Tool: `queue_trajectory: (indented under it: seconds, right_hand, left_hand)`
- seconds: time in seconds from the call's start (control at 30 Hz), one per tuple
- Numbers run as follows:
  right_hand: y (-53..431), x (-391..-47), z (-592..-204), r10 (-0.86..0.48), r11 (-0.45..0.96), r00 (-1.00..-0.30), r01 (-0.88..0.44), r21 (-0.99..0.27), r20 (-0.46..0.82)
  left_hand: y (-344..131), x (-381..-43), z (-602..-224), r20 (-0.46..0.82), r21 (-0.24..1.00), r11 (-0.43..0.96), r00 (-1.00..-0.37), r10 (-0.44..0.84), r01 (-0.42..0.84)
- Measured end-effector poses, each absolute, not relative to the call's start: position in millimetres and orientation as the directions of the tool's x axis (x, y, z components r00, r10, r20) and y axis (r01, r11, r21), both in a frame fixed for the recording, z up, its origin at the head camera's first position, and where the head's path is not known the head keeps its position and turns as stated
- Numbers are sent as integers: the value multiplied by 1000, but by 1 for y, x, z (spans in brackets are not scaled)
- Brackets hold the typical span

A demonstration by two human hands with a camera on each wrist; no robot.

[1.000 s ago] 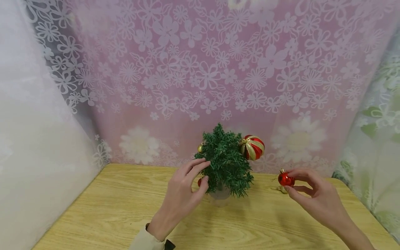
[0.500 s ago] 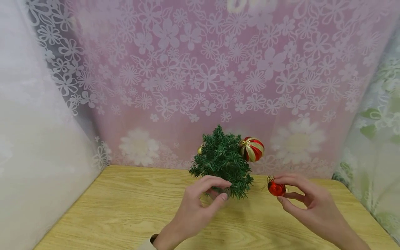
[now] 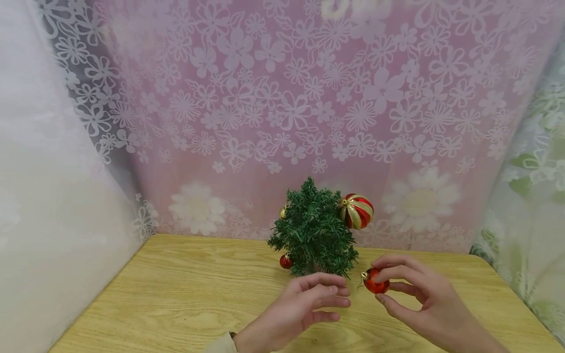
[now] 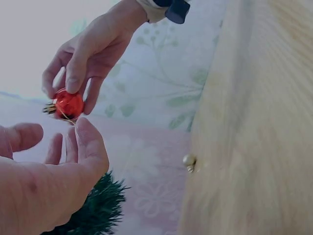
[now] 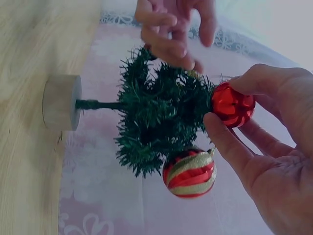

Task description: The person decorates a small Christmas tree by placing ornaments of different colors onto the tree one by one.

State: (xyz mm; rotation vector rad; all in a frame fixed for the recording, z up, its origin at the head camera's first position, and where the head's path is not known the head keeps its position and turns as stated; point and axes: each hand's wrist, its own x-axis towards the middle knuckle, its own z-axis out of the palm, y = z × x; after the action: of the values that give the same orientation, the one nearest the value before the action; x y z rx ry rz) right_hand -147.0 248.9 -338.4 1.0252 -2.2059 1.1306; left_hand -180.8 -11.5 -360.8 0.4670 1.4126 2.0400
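My right hand (image 3: 425, 299) pinches a shiny red Christmas bauble (image 3: 376, 282) between thumb and fingers, just right of the tree. From its gold cap hangs a thin gold thread (image 4: 67, 117). My left hand (image 3: 304, 305) is held in front of the tree, fingers loosely extended and holding nothing visible; in the left wrist view a fingertip is close to the thread, and I cannot tell whether they touch. The small green artificial Christmas tree (image 3: 313, 230) stands upright on the table, its round base (image 5: 61, 103) showing in the right wrist view.
On the tree are a large red-and-gold striped bauble (image 3: 358, 212) at right, a small red bauble (image 3: 285, 262) at lower left and a gold one (image 3: 282, 212). A small pale gold bauble (image 4: 189, 160) lies on the wooden table (image 3: 176, 289). A floral curtain (image 3: 282, 98) hangs behind.
My right hand has brought the red bauble left and nearer to me. My left hand has left the tree's left side, moved right and down, and its fingers have spread.
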Motion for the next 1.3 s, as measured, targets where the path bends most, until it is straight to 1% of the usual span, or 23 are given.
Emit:
queue_trajectory:
  seconds: [0.13,0.2,0.3,0.33,0.4,0.5,0.6,0.73,0.8,0.87,0.97,1.0,1.1,1.23,1.3]
  right_hand:
    - [245,-146,-341,-449,355,-590,-807,-472,671]
    - [243,-147,-342,-465,354,-551,-833,-425,693]
    - [240,-148,-342,-474,403,-506,-852,-334,720]
    - [239,-147,-341,-476,431,-506,-847,-311,719]
    - [239,-145,-340,-475,494,-537,-818,-293,698]
    - [239,-144,-340,-479,529,-548,-804,-273,686]
    - [239,-146,-343,-486,502,-516,-825,-258,705]
    - [239,-150,-349,-490,460,-464,-857,-233,738]
    - [239,-150,-350,-495,452,-455,-862,-229,740]
    - [238,-150,-350,-499,448,-466,-860,-243,731]
    - [237,-148,-350,-507,464,-517,-838,-288,690]
    - [236,-147,-350,-507,473,-539,-826,-306,672]
    - [233,-145,-352,-507,460,-566,-815,-351,650]
    - [225,-144,-357,-450,471,-625,-773,-426,638]
    - [222,-146,-361,-421,464,-626,-771,-436,657]
  left_hand:
    - [-7,-183,-367,-110,900,-246,-736,668,-359]
    - [-7,-184,-369,-137,892,-230,-719,681,-388]
    - [-6,-185,-371,-165,882,-201,-680,715,-426]
    - [-6,-185,-372,-170,881,-194,-670,723,-433]
    - [-5,-184,-373,-178,876,-188,-661,729,-443]
    - [-5,-183,-373,-178,868,-209,-675,716,-451]
    - [-5,-182,-373,-177,868,-225,-700,692,-442]
    - [-5,-181,-374,-163,904,-205,-745,647,-375]
    - [-4,-181,-375,-143,927,-191,-777,613,-321]
    - [-4,-181,-376,-123,944,-181,-801,586,-277]
    - [-5,-181,-375,-92,953,-189,-819,566,-237]
    - [-6,-181,-375,-80,954,-195,-820,567,-229]
    - [-7,-180,-373,-40,956,-213,-810,585,-201]
    - [-7,-176,-372,4,965,-214,-801,598,-154]
    - [-7,-174,-372,16,968,-212,-803,595,-138]
